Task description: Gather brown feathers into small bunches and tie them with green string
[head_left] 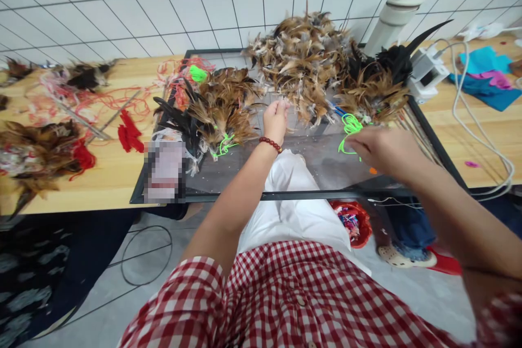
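Note:
My left hand (276, 120), with a red bead bracelet (271, 144) at the wrist, is closed in a pinch at the front edge of the large pile of brown feathers (304, 57). What its fingertips hold is too small to make out. My right hand (383, 151) is closed and slightly blurred beside a bundle of bright green cord (351, 125). Its fingers overlap the cord in view, and I cannot tell whether they grip it. Left of my left hand lies a bunch of brown feathers (228, 100) with green cord (225, 144) at its lower end.
A black-framed glass panel (253, 174) bears the feathers and a blurred-out object (165, 171). Behind stand a white bottle (393, 22) and a white charger (428, 73) with cables. Red yarn (130, 133) lies left. Below is a red basket (367, 225). Other people's legs show on both sides.

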Demonstrator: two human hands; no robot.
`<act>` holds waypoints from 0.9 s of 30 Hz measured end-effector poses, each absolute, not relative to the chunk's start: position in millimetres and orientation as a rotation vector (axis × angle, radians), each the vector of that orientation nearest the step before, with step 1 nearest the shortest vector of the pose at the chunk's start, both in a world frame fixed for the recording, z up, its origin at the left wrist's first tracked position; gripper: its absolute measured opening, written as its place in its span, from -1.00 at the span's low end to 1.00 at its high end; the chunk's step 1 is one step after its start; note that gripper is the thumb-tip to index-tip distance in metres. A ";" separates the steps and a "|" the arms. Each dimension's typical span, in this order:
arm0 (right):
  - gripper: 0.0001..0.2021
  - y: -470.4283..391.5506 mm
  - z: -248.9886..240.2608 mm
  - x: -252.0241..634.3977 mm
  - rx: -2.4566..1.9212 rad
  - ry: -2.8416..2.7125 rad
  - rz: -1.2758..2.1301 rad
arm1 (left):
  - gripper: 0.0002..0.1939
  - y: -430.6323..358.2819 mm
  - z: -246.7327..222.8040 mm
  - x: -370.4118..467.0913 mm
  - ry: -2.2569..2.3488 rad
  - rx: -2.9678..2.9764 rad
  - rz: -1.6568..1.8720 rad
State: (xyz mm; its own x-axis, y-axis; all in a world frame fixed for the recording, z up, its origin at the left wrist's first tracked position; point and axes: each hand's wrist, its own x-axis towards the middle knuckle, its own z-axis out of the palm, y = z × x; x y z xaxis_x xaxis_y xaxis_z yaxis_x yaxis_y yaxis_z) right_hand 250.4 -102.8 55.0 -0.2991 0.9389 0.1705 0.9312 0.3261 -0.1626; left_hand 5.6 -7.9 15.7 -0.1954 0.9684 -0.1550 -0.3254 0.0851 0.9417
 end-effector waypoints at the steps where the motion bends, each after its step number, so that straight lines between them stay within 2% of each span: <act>1: -0.72 -83.4 58.9 237.3 -1.785 -2.388 -0.046 | -0.63 -8.4 16.1 5.7 1.174 0.767 1.407; 5: -0.72 -24.3 34.0 209.9 -1.996 -2.235 -0.172 | -0.65 -9.2 16.3 7.1 1.169 0.775 1.405; 7: -0.72 -8.8 17.4 208.4 -2.100 -2.147 -0.145 | -0.66 -9.4 15.8 8.0 1.152 0.786 1.412; 10: -0.83 -0.4 10.1 214.0 -2.142 -2.065 -0.002 | -0.67 -9.8 15.0 9.3 1.127 0.799 1.420; 12: -0.89 -0.3 16.2 218.0 -2.015 -2.047 0.103 | -0.66 -10.0 15.0 9.7 1.126 0.801 1.421; 14: -0.88 -1.9 25.6 218.1 -1.798 -2.059 0.120 | -0.64 -9.6 15.7 8.9 1.135 0.791 1.429; 19: -0.73 -6.2 34.2 203.2 -1.380 -2.326 -0.128 | -0.62 -5.6 19.2 1.3 1.166 0.729 1.485; 24: -0.60 -4.5 13.3 208.0 -1.395 -2.169 -0.078 | -0.65 -2.0 19.2 -4.8 1.198 0.649 1.505; 27: -0.68 -2.5 1.6 213.6 -1.395 -1.959 0.003 | -0.65 -2.8 16.6 -2.6 1.193 0.684 1.497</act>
State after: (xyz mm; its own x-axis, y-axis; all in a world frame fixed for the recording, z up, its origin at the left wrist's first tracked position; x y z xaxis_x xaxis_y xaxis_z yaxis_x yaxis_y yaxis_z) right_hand 213.6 -2.5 1.6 -0.1554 0.8233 0.5459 0.8215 0.4146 -0.3914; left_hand -2.6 -2.8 16.6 -0.2822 0.9447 -0.1670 -0.3737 0.0521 0.9261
